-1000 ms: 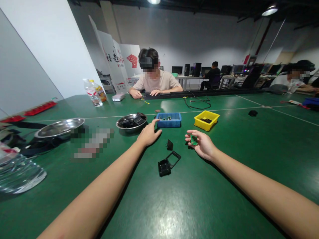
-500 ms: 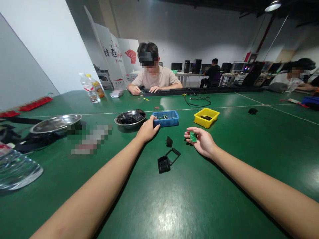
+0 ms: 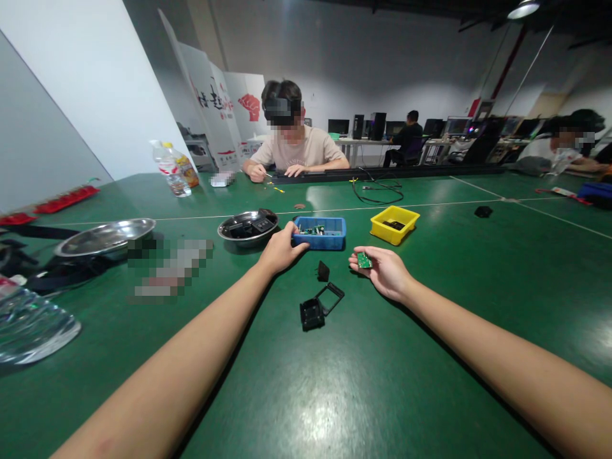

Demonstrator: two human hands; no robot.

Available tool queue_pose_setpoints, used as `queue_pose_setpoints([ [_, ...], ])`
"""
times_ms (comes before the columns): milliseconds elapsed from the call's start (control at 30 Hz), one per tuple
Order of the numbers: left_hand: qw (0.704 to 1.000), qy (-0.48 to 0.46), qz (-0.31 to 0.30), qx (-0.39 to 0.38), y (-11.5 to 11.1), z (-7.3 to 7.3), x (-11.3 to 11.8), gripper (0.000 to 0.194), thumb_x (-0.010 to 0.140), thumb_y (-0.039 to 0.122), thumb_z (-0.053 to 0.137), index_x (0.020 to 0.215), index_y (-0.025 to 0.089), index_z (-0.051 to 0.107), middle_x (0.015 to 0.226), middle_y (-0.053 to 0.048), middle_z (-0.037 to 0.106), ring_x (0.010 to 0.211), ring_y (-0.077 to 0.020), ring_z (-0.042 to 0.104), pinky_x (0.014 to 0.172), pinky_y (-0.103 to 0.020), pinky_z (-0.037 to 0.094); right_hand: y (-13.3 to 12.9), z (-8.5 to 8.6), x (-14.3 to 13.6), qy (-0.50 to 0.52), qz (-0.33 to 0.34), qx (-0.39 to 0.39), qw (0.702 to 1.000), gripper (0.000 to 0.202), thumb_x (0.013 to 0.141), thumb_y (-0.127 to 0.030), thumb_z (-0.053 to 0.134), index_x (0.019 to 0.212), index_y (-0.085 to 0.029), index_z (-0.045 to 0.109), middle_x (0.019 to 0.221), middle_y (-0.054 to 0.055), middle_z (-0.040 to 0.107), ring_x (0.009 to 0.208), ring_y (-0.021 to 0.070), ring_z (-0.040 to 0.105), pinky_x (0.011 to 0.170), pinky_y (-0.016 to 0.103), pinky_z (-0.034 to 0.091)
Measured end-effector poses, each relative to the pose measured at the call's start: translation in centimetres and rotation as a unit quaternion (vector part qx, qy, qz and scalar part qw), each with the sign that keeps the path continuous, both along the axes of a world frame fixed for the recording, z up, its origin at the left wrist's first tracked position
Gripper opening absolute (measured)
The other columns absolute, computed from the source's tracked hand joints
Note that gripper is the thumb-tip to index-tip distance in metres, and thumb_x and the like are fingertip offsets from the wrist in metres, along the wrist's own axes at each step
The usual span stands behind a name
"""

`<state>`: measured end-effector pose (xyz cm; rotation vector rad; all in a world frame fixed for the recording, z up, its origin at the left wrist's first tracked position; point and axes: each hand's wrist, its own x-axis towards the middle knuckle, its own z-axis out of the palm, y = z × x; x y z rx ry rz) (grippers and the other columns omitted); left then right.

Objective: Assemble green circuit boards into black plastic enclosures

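My left hand grips the left end of a blue bin that holds small green boards and other parts. A green circuit board lies in the fingers of my right hand, palm turned up. Between my forearms rest a black open case, a thin black frame touching it, and a small black piece just behind. To the right of the blue bin stands a yellow bin with black parts inside.
A steel bowl of black parts is left of the blue bin. Farther left are a steel dish and a clear plastic bottle. Across the table a person works near black cables.
The blue bin has shifted slightly toward me and right at my left hand. In my right hand the green board has tilted and moved slightly left.
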<state>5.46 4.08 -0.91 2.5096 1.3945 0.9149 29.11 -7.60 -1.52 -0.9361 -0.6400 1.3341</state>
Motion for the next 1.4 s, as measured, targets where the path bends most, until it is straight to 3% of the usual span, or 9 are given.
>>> queue_pose_setpoints([
  [333, 0.999, 0.007, -0.008, 0.036, -0.4, 0.4, 0.0, 0.027, 0.076, 0.033, 0.072, 0.079, 0.022, 0.047, 0.079, -0.002, 0.063, 0.075, -0.0217, 0.061, 0.068, -0.031, 0.045, 0.1, -0.2, 0.1, 0.018, 0.003, 0.006, 1.000, 0.012, 0.075, -0.011, 0.058, 0.074, -0.014, 0.070, 0.070, 0.011, 0.073, 0.070, 0.0202, 0.071, 0.070, 0.035, 0.063],
  [533, 0.997, 0.028, -0.037, 0.057, -0.7, 0.3, 0.4, 0.028, 0.076, 0.034, 0.071, 0.075, 0.022, 0.046, 0.076, -0.002, 0.060, 0.075, -0.0218, 0.060, 0.069, -0.031, 0.045, -0.4, -0.2, 0.1, -0.134, -0.044, 0.093, 0.986, 0.014, 0.073, -0.018, 0.060, 0.085, -0.018, 0.067, 0.075, 0.003, 0.069, 0.071, 0.0187, 0.069, 0.075, 0.036, 0.059],
  [600, 0.996, 0.037, -0.053, 0.063, -0.8, 0.2, 0.6, 0.027, 0.077, 0.035, 0.071, 0.075, 0.022, 0.046, 0.077, -0.002, 0.060, 0.075, -0.0215, 0.059, 0.070, -0.031, 0.045, -0.7, 0.0, 0.3, -0.265, -0.081, 0.168, 0.946, 0.015, 0.077, -0.024, 0.063, 0.092, -0.021, 0.066, 0.083, 0.003, 0.068, 0.077, 0.0195, 0.069, 0.078, 0.036, 0.057],
  [700, 0.993, 0.048, -0.078, 0.072, -0.9, 0.2, 0.8, 0.026, 0.078, 0.035, 0.069, 0.075, 0.022, 0.047, 0.079, -0.003, 0.060, 0.078, -0.0219, 0.059, 0.072, -0.032, 0.046, -0.9, 0.3, 0.6, -0.463, -0.122, 0.275, 0.834, 0.016, 0.084, -0.029, 0.064, 0.099, -0.023, 0.065, 0.098, 0.007, 0.067, 0.090, 0.0228, 0.065, 0.083, 0.037, 0.054],
  [800, 0.990, 0.057, -0.098, 0.080, -1.1, 0.2, 1.0, 0.024, 0.080, 0.036, 0.067, 0.077, 0.022, 0.048, 0.082, -0.004, 0.060, 0.081, -0.0230, 0.059, 0.073, -0.033, 0.047, -0.3, 0.5, 0.7, -0.564, -0.140, 0.347, 0.736, 0.014, 0.087, -0.028, 0.061, 0.100, -0.024, 0.065, 0.103, 0.010, 0.066, 0.101, 0.0253, 0.062, 0.093, 0.041, 0.051],
  [867, 0.989, 0.062, -0.106, 0.086, -1.2, 0.2, 1.1, 0.023, 0.081, 0.037, 0.066, 0.078, 0.022, 0.049, 0.083, -0.005, 0.061, 0.082, -0.0237, 0.059, 0.074, -0.034, 0.047, 0.4, 0.3, 0.7, -0.591, -0.131, 0.381, 0.699, 0.015, 0.090, -0.028, 0.057, 0.102, -0.024, 0.065, 0.106, 0.011, 0.065, 0.106, 0.0254, 0.060, 0.098, 0.041, 0.049],
  [1033, 0.986, 0.069, -0.118, 0.096, -1.4, 0.2, 1.2, 0.020, 0.084, 0.037, 0.064, 0.082, 0.021, 0.051, 0.086, -0.006, 0.061, 0.084, -0.0244, 0.059, 0.075, -0.035, 0.048, 2.0, -0.3, 0.6, -0.648, -0.101, 0.376, 0.655, 0.019, 0.095, -0.026, 0.050, 0.103, -0.025, 0.067, 0.113, 0.012, 0.063, 0.107, 0.0254, 0.060, 0.097, 0.041, 0.048],
  [1233, 0.986, 0.076, -0.114, 0.098, -1.4, 0.1, 1.3, 0.020, 0.084, 0.036, 0.064, 0.084, 0.021, 0.052, 0.087, -0.007, 0.061, 0.086, -0.0246, 0.058, 0.076, -0.034, 0.048, 2.3, -0.5, 0.7, -0.696, -0.122, 0.368, 0.604, 0.022, 0.093, -0.020, 0.051, 0.105, -0.020, 0.069, 0.113, 0.014, 0.066, 0.105, 0.0271, 0.060, 0.095, 0.044, 0.044],
  [1400, 0.987, 0.080, -0.109, 0.092, -1.6, 0.2, 1.4, 0.021, 0.085, 0.039, 0.064, 0.085, 0.021, 0.054, 0.086, -0.006, 0.061, 0.085, -0.0240, 0.058, 0.077, -0.034, 0.048, 2.2, -0.5, 0.6, -0.710, -0.140, 0.345, 0.598, 0.026, 0.092, -0.021, 0.052, 0.111, -0.020, 0.069, 0.120, 0.014, 0.065, 0.114, 0.0288, 0.059, 0.099, 0.045, 0.038],
])
